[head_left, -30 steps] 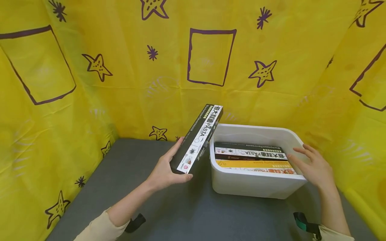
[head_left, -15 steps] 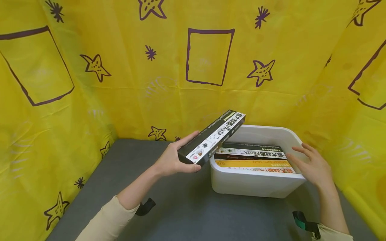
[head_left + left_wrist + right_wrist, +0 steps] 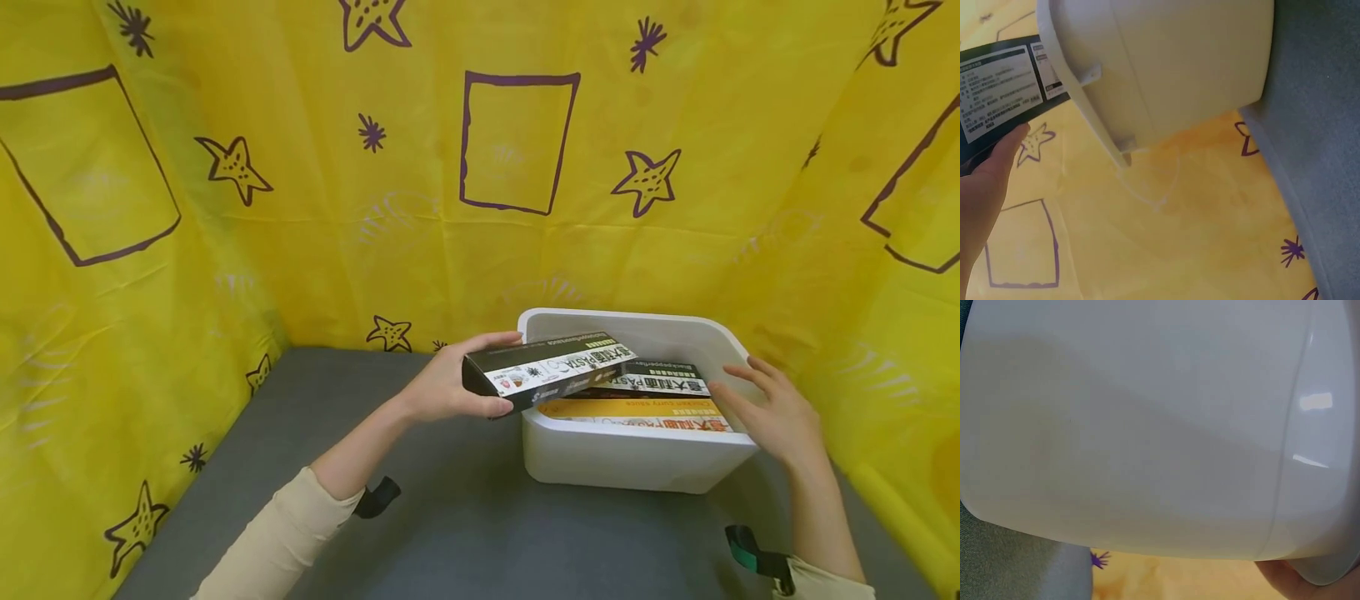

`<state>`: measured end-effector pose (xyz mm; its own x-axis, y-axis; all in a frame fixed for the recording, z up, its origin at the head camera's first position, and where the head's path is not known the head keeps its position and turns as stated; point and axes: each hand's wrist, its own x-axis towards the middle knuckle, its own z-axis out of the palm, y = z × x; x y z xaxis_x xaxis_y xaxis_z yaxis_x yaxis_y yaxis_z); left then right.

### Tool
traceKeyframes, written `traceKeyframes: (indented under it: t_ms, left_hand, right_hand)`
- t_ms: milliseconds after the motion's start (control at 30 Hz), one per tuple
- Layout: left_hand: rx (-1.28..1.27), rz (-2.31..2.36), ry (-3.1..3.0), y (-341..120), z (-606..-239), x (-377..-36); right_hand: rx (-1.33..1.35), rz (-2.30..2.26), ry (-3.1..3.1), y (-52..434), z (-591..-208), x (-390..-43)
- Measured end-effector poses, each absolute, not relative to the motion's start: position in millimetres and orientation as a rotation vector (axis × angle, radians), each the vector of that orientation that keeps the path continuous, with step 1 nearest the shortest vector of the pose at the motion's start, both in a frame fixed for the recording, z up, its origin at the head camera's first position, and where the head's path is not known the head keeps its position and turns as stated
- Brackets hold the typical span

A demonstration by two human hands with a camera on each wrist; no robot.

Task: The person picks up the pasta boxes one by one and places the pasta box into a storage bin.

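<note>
In the head view my left hand (image 3: 453, 379) grips the left end of a black pasta box (image 3: 555, 365) with a white label strip. The box slants over the left rim of a white bin (image 3: 637, 458), its far end above the boxes inside. Another black pasta box (image 3: 663, 379) lies in the bin, with a yellow curry sauce box (image 3: 637, 408) nearer the front. My right hand (image 3: 783, 412) rests at the bin's right rim, fingers reaching loosely over it. The left wrist view shows the held box's printed side (image 3: 1000, 94) beside the bin's outer wall.
The bin stands on a dark grey table (image 3: 480, 533). A yellow curtain (image 3: 420, 275) with drawn stars and squares encloses the back and sides. Dark straps (image 3: 378, 497) hang near both wrists.
My left hand has moved right, bringing the box from steeply tilted beside the bin to lower and flatter across its left rim. The right hand has stayed at the right rim.
</note>
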<state>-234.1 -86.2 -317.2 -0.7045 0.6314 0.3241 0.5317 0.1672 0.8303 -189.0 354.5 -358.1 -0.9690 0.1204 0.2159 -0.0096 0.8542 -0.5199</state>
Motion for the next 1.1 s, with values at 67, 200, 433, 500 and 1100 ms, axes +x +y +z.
traceKeyframes:
  t_ms: [67, 200, 433, 500, 1100]
  left_hand:
    - [1.176, 1.574, 2.320, -83.3, -317.0, -235.4]
    - [1.209, 1.546, 2.305, -76.2, -313.9, -240.0]
    - [1.255, 1.565, 2.202, -61.0, -308.5, -251.5]
    - [1.266, 1.572, 2.167, -56.0, -307.9, -254.8]
    - [1.331, 1.329, 2.056, -20.3, -310.7, -281.1]
  right_hand:
    - [-0.086, 0.785, -2.790, 354.2, -358.6, -189.2]
    - [-0.086, 0.780, -2.791, 354.0, -358.1, -189.0]
    - [-0.066, 0.771, -2.788, 354.1, -357.7, -188.1]
    - [-0.069, 0.767, -2.787, 354.1, -357.6, -188.2]
    - [-0.075, 0.770, -2.796, 353.1, -356.5, -187.8]
